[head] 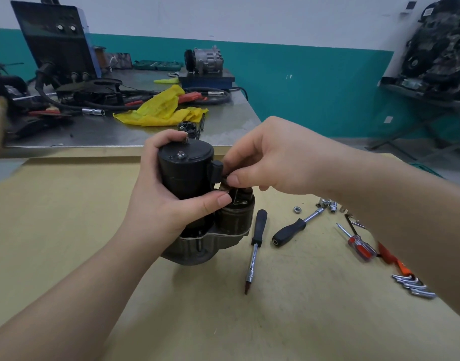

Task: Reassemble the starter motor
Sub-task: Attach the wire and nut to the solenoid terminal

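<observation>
The light was bright and even, coming from above, so the shadows on the yellow board (67, 230) were soft and faint. The steel workbench (223, 121) showed a pale glare near its right edge. The wide lens bent the straight lines toward the corners. The engine block (440, 48) at the right edge was blurred, and the forearms looked stretched.

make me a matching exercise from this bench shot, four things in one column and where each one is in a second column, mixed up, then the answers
Things:
1. starter motor
2. yellow rag
3. loose nut
4. hex keys

Places:
A. far steel table
B. gripped by the left hand
C. board's right edge, beside the right forearm
D. beside the shaft of the black-handled socket driver

Pairs: 1-B, 2-A, 3-D, 4-C
</observation>
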`<state>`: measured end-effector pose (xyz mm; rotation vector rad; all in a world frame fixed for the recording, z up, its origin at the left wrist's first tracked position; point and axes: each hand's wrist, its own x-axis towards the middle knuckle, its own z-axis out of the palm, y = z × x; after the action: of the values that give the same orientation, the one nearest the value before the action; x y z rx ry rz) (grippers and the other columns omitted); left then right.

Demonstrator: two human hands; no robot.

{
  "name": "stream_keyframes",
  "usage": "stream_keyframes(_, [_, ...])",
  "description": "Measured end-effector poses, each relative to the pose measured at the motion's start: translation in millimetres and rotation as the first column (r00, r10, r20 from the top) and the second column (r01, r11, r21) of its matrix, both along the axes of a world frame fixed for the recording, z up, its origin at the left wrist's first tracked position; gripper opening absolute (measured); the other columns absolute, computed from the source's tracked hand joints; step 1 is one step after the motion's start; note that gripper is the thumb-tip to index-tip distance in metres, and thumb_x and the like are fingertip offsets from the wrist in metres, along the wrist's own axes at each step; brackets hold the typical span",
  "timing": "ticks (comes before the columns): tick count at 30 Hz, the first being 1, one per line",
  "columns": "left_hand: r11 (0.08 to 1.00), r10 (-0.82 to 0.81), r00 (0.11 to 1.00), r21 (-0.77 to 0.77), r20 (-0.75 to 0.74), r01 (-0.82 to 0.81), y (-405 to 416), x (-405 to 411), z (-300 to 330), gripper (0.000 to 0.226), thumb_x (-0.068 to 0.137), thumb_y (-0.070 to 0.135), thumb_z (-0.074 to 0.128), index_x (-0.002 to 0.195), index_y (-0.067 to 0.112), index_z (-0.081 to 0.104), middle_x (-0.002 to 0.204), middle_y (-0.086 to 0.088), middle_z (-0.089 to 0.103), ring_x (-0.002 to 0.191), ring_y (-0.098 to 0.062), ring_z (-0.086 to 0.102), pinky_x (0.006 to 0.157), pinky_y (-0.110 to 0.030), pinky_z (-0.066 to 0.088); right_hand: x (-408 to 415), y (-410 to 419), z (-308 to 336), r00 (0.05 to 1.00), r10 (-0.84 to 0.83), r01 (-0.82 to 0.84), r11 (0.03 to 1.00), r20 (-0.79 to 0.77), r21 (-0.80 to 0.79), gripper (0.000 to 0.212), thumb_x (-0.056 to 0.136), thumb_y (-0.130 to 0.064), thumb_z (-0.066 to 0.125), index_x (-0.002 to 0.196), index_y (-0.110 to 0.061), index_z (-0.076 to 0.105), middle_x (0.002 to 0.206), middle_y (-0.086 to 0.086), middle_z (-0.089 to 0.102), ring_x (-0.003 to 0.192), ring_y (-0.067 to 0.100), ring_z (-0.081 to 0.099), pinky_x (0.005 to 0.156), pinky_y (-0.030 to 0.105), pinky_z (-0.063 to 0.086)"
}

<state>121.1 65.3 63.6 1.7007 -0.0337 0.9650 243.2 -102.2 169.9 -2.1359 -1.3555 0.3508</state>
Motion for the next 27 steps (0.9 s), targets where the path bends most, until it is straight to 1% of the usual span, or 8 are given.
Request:
stream_keyframes(5, [1.0,-0.003,1.0,0.004,-0.007,0.003,-0.3,-0.3,0.2,0.094,0.053,0.037,0.101,0.132,0.048,0.052,0.122,0.024,0.067,0.112,-0.012,0.073,0.09,-0.027,0.06,-1.8,4.1,1.7,0.998,-0.063,0.062,0.998,-0.026,-0.028,0.012,0.089,-0.031,0.082,0.081,-0.039,0.081,0.073,-0.022,0.074,0.061,-0.006,0.063,0.056,0.015,0.053])
stream_keyframes(10, [1.0,0.001,1.0,0.011,-0.017,-0.001,-0.3,-1.7,0.7,0.094,0.054,0.037,0.1,0.134,0.044,0.051,0.121,0.028,0.066,0.113,-0.009,0.072,0.093,-0.027,0.06,-10.6,6.2,0.6,0.987,-0.106,0.11,0.994,0.124,-0.023,0.012,0.084,-0.041,0.085,0.08,-0.033,0.077,0.068,-0.024,0.07,0.062,-0.008,0.063,0.049,0.008,0.044])
stream_keyframes(13, [1.0,0.002,1.0,0.007,-0.018,-0.002,-0.1,-2.1,0.1,0.095,0.054,0.036,0.101,0.135,0.043,0.051,0.121,0.027,0.067,0.113,-0.01,0.073,0.092,-0.028,0.061,-15.8,5.1,1.1,0.962,-0.15,0.155,0.988,0.228,-0.005,0.014,0.084,-0.045,0.082,0.087,-0.031,0.08,0.075,-0.013,0.073,0.073,0.002,0.068,0.063,0.024,0.056])
stream_keyframes(15, [1.0,0.003,1.0,0.006,-0.017,-0.003,-0.2,-1.7,0.9,0.095,0.054,0.037,0.101,0.134,0.044,0.051,0.121,0.026,0.067,0.112,-0.012,0.073,0.093,-0.029,0.061,-18.7,4.8,1.4,0.953,-0.147,0.154,0.988,0.266,-0.008,0.015,0.086,-0.044,0.08,0.085,-0.03,0.082,0.074,-0.009,0.073,0.071,0.007,0.067,0.061,0.026,0.053])
stream_keyframes(18, [1.0,0.005,1.0,0.01,-0.017,-0.005,-0.7,-1.3,2.1,0.094,0.054,0.038,0.101,0.133,0.045,0.051,0.122,0.025,0.066,0.113,-0.013,0.073,0.092,-0.028,0.06,-19.2,5.2,3.8,0.961,-0.096,0.109,0.993,0.261,-0.038,0.009,0.09,-0.037,0.078,0.087,-0.03,0.084,0.072,-0.007,0.073,0.066,0.006,0.063,0.057,0.025,0.048])
stream_keyframes(22, [1.0,0.003,1.0,0.005,-0.021,-0.003,-3.2,-2.3,2.3,0.095,0.054,0.037,0.101,0.134,0.043,0.05,0.123,0.021,0.067,0.114,-0.015,0.073,0.094,-0.03,0.061,-13.9,5.5,12.1,0.988,-0.063,0.079,0.991,0.138,-0.111,0.01,0.091,-0.027,0.08,0.086,-0.036,0.084,0.066,-0.02,0.07,0.057,-0.003,0.06,0.048,0.012,0.044])
stream_keyframes(25, [1.0,0.009,0.999,0.013,-0.031,-0.009,-4.0,-2.5,2.9,0.095,0.053,0.039,0.101,0.133,0.045,0.051,0.125,0.02,0.066,0.116,-0.016,0.072,0.098,-0.036,0.062,-11.2,7.2,19.6,0.993,-0.071,0.084,0.985,0.094,-0.151,0.01,0.09,-0.028,0.082,0.086,-0.037,0.083,0.071,-0.017,0.074,0.072,0.01,0.069,0.06,0.026,0.059])
stream_keyframes(27, [1.0,0.014,0.999,0.009,-0.032,-0.014,-3.8,-2.5,3.1,0.095,0.052,0.04,0.1,0.132,0.046,0.051,0.126,0.019,0.065,0.116,-0.016,0.072,0.099,-0.038,0.062,-11.9,9.8,21.8,0.99,-0.072,0.09,0.984,0.119,-0.156,0.008,0.088,-0.032,0.083,0.082,-0.037,0.081,0.07,-0.016,0.073,0.075,0.014,0.07,0.062,0.031,0.059])
